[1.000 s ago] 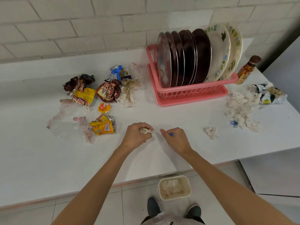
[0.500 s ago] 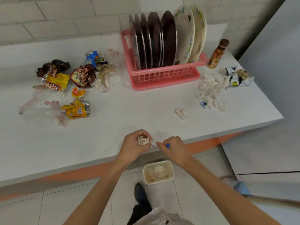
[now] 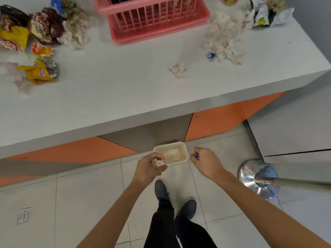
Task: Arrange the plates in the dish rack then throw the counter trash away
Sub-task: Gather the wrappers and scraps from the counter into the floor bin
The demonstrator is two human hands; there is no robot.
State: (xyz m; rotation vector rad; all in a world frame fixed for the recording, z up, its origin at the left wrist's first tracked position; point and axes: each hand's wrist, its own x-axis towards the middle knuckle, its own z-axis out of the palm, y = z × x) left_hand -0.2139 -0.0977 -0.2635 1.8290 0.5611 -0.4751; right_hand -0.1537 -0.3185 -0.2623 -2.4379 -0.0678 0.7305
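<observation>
My left hand (image 3: 149, 168) grips a crumpled white tissue (image 3: 158, 162) just left of a small cream trash bin (image 3: 185, 150) on the floor. To the bin's right, my right hand (image 3: 206, 161) pinches a small blue scrap (image 3: 197, 155). The bin holds crumpled tissue. The pink dish rack (image 3: 152, 20) stands at the back of the white counter (image 3: 116, 97); its plates are cut off by the frame's top.
Snack wrappers (image 3: 38, 71) and tissues (image 3: 77, 31) lie on the counter's left. More tissues (image 3: 223, 38), one tissue ball (image 3: 178, 68) and wrappers (image 3: 266, 13) lie on the right. A metal stand base (image 3: 258, 178) stands on the floor at right. My shoes are below the bin.
Both hands came off the counter and down over the floor bin, each still holding its piece of trash. My view tilted down, so the plates left the frame.
</observation>
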